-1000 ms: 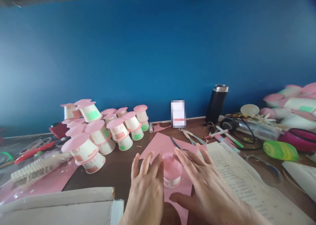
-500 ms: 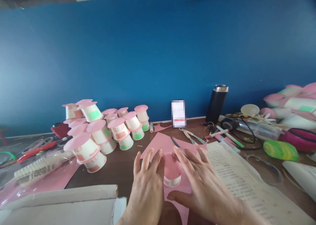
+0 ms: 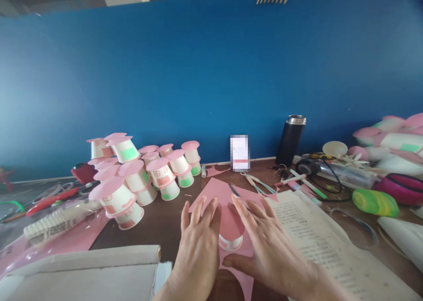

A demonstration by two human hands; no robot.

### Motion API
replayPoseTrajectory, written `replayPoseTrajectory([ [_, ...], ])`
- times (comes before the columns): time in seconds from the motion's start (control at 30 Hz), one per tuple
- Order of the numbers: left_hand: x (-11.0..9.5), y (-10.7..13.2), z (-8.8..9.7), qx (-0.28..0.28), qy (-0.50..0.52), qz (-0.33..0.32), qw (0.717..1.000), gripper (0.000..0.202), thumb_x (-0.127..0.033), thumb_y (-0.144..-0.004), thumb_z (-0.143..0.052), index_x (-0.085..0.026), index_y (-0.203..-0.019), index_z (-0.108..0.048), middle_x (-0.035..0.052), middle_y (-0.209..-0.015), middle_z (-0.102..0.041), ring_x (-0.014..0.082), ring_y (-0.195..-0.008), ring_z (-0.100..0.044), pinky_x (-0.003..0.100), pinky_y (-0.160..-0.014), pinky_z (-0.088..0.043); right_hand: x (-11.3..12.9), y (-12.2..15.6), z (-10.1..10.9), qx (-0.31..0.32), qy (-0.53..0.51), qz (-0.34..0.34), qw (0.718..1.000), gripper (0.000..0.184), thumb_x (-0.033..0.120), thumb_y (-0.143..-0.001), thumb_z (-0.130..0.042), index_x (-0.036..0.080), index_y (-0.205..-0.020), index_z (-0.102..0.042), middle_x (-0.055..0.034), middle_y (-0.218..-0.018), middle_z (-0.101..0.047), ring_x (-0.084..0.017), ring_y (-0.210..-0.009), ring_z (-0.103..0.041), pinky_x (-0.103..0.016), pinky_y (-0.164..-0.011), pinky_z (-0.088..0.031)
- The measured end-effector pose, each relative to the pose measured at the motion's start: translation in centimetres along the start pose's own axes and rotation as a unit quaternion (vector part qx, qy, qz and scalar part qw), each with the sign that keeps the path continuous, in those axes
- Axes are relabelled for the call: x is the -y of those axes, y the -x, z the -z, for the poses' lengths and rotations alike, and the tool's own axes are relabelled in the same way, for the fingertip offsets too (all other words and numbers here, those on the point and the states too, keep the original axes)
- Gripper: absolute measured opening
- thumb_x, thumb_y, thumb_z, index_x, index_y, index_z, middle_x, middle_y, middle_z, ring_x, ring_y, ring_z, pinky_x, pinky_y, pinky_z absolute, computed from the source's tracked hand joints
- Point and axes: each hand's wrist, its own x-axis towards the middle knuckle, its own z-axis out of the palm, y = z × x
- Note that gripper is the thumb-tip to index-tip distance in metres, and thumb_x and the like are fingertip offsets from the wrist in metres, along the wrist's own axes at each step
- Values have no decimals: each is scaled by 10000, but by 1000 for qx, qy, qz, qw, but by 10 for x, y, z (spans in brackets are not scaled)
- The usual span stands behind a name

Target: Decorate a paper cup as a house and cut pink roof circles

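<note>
Between my hands stands a white paper cup (image 3: 230, 243) with a pink paper disc (image 3: 231, 226) on its top. My left hand (image 3: 200, 241) is open along the disc's left side, its fingers stretched forward. On the right side, my right hand (image 3: 266, 237) is open too, fingers spread and thumb pointing left in front of the cup. The fingertips are close to the disc's edge; whether they press on it I cannot tell. Beneath lies a cut pink sheet (image 3: 213, 191). Scissors (image 3: 234, 189) rest on it, partly hidden by my right hand.
Stacked cup houses (image 3: 132, 180) with pink tops stand at the left. A white box (image 3: 82, 270) is at the front left. To the right are a printed sheet (image 3: 307, 230), pliers (image 3: 256, 182), markers (image 3: 307, 186) and a black flask (image 3: 291, 140). A blue partition (image 3: 205, 72) rises behind.
The view has shifted slightly. Both hands keep nearly the same place around the cup and its pink disc.
</note>
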Motion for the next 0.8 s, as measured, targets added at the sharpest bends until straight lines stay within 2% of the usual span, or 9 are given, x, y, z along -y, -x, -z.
replayPoseTrajectory([
  [0.1,0,-1,0,-10,6,4,1000,572,-91,-864,-435,-202,-1423,-482,63,-1474,-523,292,-1410,-355,553,-1176,-106,-1,-1,0,-5,-6,-6,1000,1074,614,-806,-673,164,-1576,-75,-218,-1441,-538,-396,-1306,-511,-675,-1050,-343],
  [0.2,-1,-2,0,-11,19,4,1000,640,-118,-831,-500,-203,-1462,-428,87,-1502,-485,306,-1422,-332,577,-1176,-82,-1,-4,-1,-2,-22,-1,1000,1058,680,-806,-627,149,-1569,-121,-218,-1451,-527,-394,-1330,-483,-682,-1073,-316],
  [0.37,-4,-4,4,-7,44,8,999,624,-253,-826,-592,-203,-1436,-473,104,-1488,-496,331,-1427,-321,577,-1188,-74,0,-9,-2,48,-36,-11,998,1031,740,-811,-562,109,-1540,-197,-207,-1456,-527,-409,-1372,-422,-717,-1079,-289],
  [0.5,-4,-3,3,-12,41,0,999,592,-237,-842,-580,-201,-1426,-489,90,-1482,-509,334,-1422,-327,577,-1191,-77,1,-10,0,69,-39,-22,997,1025,753,-799,-565,99,-1521,-246,-201,-1464,-520,-411,-1383,-403,-716,-1088,-280],
  [0.6,-3,-2,3,-8,27,-1,1000,614,-174,-837,-555,-203,-1444,-463,81,-1484,-509,329,-1422,-328,582,-1185,-98,1,-9,0,61,-40,-13,997,974,730,-835,-540,116,-1525,-231,-184,-1451,-540,-393,-1378,-415,-712,-1101,-253],
  [0.7,-3,-2,4,-5,14,-5,1000,694,-115,-800,-547,-205,-1475,-410,80,-1508,-478,324,-1432,-310,587,-1182,-103,1,-6,1,40,-34,-7,999,1008,734,-824,-555,138,-1542,-172,-180,-1446,-547,-387,-1368,-428,-703,-1101,-245],
  [0.8,-2,-3,4,-6,3,-7,1000,689,-66,-787,-517,-238,-1450,-445,75,-1512,-473,316,-1430,-317,597,-1173,-117,0,-2,5,7,-21,-1,1000,1037,721,-818,-580,175,-1558,-100,-176,-1437,-556,-389,-1347,-452,-691,-1090,-248],
])
